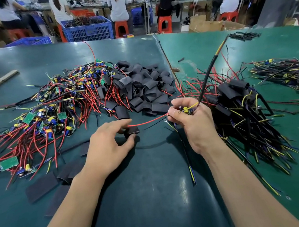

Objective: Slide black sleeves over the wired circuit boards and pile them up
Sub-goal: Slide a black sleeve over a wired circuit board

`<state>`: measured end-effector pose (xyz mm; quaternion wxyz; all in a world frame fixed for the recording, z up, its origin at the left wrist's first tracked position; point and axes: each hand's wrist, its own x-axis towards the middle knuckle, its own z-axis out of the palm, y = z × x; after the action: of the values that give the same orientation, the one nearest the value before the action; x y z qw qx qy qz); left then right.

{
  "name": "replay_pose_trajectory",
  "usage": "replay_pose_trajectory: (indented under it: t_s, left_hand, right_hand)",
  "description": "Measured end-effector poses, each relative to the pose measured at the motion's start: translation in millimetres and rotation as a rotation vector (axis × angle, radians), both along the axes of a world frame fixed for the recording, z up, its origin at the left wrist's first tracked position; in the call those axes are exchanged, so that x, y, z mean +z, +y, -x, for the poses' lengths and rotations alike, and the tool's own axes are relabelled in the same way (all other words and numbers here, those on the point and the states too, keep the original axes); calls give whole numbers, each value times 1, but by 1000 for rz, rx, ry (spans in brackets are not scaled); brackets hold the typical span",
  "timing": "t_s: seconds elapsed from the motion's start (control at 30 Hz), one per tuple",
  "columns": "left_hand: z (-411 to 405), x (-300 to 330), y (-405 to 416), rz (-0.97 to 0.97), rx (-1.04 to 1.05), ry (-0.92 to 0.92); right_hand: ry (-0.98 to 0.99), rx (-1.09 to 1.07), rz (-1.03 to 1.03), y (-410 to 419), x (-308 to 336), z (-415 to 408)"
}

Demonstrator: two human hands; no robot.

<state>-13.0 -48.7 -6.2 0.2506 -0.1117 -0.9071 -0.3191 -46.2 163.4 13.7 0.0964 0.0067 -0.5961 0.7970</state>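
Observation:
My left hand (110, 143) pinches a short black sleeve (133, 130) just above the green mat. My right hand (190, 125) grips a small wired circuit board (187, 110); its red wire (146, 122) runs left over the sleeve, and a thick black cable (208, 72) rises up and away from it. A heap of loose black sleeves (141, 89) lies behind my hands. Bare wired boards (49, 116) sprawl at the left. Sleeved boards (239, 104) are piled to the right of my right hand.
A few flat black sleeves (41, 186) lie near my left forearm. Another bundle of wired boards (289, 76) sits at the far right. Blue crates (87, 29), red stools and seated people line the benches beyond the table's far edge.

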Motion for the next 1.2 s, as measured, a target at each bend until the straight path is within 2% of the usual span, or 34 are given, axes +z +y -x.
replay_pose_trajectory:
  t_s: [0.13, 0.4, 0.67, 1.1, 1.2]
  left_hand:
    - [0, -1, -3, -115, -54, 33]
    - [0, -1, -3, -188, -60, 115]
    - [0, -1, -1, -177, -81, 108]
    - [0, 0, -3, -177, -74, 146]
    - [-1, 1, 1, -62, -91, 174]
  right_hand:
    - [21, -59, 2, 6, 3, 2]
    - [42, -102, 69, 11, 2, 6]
    - [21, -56, 203, 9, 4, 7]
    - [30, -47, -31, 3, 2, 0]
    - [20, 6, -46, 0, 4, -3]
